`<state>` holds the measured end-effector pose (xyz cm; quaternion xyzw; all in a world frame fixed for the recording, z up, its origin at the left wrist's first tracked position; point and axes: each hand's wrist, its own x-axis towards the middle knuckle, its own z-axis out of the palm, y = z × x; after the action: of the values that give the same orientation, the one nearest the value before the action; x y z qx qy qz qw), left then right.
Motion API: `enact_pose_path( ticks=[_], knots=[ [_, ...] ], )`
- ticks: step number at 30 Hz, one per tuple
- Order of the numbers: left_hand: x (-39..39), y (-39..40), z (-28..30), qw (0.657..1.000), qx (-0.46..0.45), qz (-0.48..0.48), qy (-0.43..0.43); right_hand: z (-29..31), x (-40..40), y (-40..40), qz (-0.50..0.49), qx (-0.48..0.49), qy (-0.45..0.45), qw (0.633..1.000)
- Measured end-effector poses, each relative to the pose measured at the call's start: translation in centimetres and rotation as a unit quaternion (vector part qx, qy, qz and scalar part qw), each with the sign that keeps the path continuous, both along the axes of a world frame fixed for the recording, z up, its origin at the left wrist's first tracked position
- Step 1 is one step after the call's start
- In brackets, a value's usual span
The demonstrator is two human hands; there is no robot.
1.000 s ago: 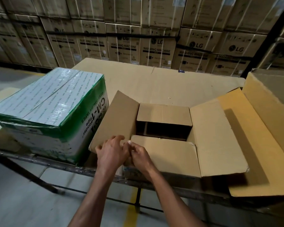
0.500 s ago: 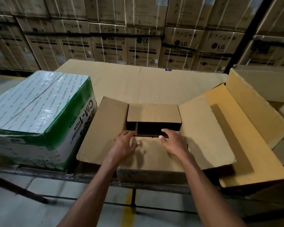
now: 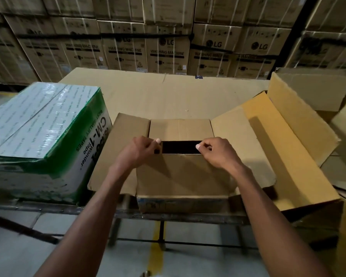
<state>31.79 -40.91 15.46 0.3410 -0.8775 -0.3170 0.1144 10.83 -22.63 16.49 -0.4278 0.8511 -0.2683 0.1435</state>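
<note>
Our hands have slid forward to the slot between the flaps of the cardboard box (image 3: 180, 176), at the bench's (image 3: 38, 209) near edge. Left hand (image 3: 141, 151) and right hand (image 3: 218, 152) curl their fingers on the flap edges there. A tape carton (image 3: 48, 126) crowds the left flap; an open carton (image 3: 288, 146) underlies the right.

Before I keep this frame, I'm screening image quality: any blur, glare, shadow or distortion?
Head view: dim, the left hand and right hand sharp, casting soft shadows on the cardboard box; head view: pale sheen on the film of the wrapped box; head view: the stacked cartons look soft and bow outward at the edges.
</note>
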Motion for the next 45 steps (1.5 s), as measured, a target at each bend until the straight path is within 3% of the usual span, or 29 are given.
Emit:
enact_pose_path(
  ticks=[5,12,17,20,24,32,39,45],
  knots=[
    [2.6,1.4,3.2,0.986,0.132,-0.098,-0.027,4.4,0.2,3.5,0.128,0.147,-0.146,0.97],
    [3.0,5.9,-0.2,0.944,0.207,-0.17,-0.191,1.8,1.7,5.1,0.2,0.244,-0.189,0.93],
    [3.8,8.1,-4.9,0.956,0.175,-0.139,-0.189,-3.6,3.3,6.0,0.186,0.275,-0.195,0.923],
    [4.0,8.8,-6.5,0.967,0.145,-0.12,-0.169,-5.6,4.3,6.6,0.17,0.249,-0.153,0.941],
    [3.9,9.3,-7.4,0.983,0.071,-0.091,-0.141,-6.5,4.7,6.9,0.14,0.208,-0.135,0.959],
    [3.2,9.0,-8.5,0.985,0.018,-0.07,-0.154,-6.1,3.6,7.3,0.162,0.185,-0.144,0.959],
    [-2.5,7.9,-8.4,0.997,-0.032,-0.007,-0.068,-6.7,0.8,2.4,0.126,0.145,-0.074,0.979],
    [-6.7,5.5,-9.9,0.997,-0.023,0.008,-0.069,-8.5,-1.9,-3.3,0.11,0.156,-0.026,0.981]
  ],
)
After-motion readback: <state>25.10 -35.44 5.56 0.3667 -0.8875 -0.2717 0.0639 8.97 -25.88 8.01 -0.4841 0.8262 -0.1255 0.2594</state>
